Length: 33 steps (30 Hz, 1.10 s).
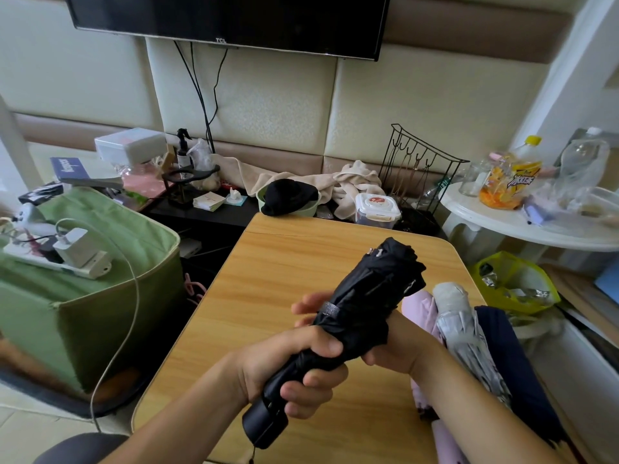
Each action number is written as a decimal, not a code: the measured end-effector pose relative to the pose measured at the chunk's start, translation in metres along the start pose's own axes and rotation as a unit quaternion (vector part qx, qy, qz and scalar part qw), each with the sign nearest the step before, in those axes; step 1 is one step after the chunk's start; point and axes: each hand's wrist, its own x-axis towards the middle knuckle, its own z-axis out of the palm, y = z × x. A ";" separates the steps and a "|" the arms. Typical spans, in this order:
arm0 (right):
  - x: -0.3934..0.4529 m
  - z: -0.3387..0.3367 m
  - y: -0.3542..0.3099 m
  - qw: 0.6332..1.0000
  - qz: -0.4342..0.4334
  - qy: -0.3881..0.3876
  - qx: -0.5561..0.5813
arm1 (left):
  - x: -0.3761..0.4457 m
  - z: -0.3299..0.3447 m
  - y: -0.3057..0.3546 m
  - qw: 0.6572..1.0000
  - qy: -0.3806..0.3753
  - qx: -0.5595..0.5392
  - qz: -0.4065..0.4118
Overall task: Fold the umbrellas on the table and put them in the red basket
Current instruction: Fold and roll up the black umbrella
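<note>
A: Starting with the containers: a green fabric box [110,262] is sitting off the table's left edge, carrying a white power strip [50,259] with a charger plugged in. Beyond the far edge, a pale green bowl [313,205] is holding something black, and a clear lidded tub [377,209] is standing beside it. I cannot tell what is in the tub.

B: And a yellow bag [512,283] is lying off the right edge with crumpled wrappers inside. No red basket is showing anywhere in view.

A: Now the hands. The left hand [298,366] is gripping the black umbrella [351,316] near its handle, fingers curled tight round it.

B: The right hand [378,339] is wrapping round the folded canopy from behind, fingertips [306,308] poking out on the left by the strap.

A: That umbrella is being held tilted above the wooden table [284,279], towards the near edge.

B: Meanwhile a pink umbrella [422,313], a silver-grey umbrella [465,333] and a navy umbrella [516,360] are lying along the right edge, touching one another.
</note>
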 end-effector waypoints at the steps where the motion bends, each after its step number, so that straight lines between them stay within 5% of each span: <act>1: 0.001 -0.003 0.001 1.000 0.005 -0.011 0.016 | -0.001 0.001 0.001 1.000 -0.010 -0.004 0.008; 5: 0.002 -0.011 0.003 0.999 -0.017 -0.035 0.025 | -0.004 -0.002 0.006 0.999 -0.019 -0.026 0.032; 14: 0.012 -0.008 -0.004 0.992 -0.008 0.097 -0.075 | -0.005 -0.020 0.013 0.996 0.042 -0.033 0.068; 21: 0.010 -0.007 -0.009 0.960 0.029 0.148 -0.236 | -0.007 -0.024 0.014 0.981 0.171 0.011 0.087; 28: 0.014 -0.018 0.003 0.884 0.126 0.266 -0.363 | 0.012 -0.028 0.006 0.885 0.440 0.137 0.064; 33: 0.019 -0.017 0.003 0.857 0.137 0.287 -0.405 | 0.021 -0.037 0.004 0.819 0.521 0.207 0.124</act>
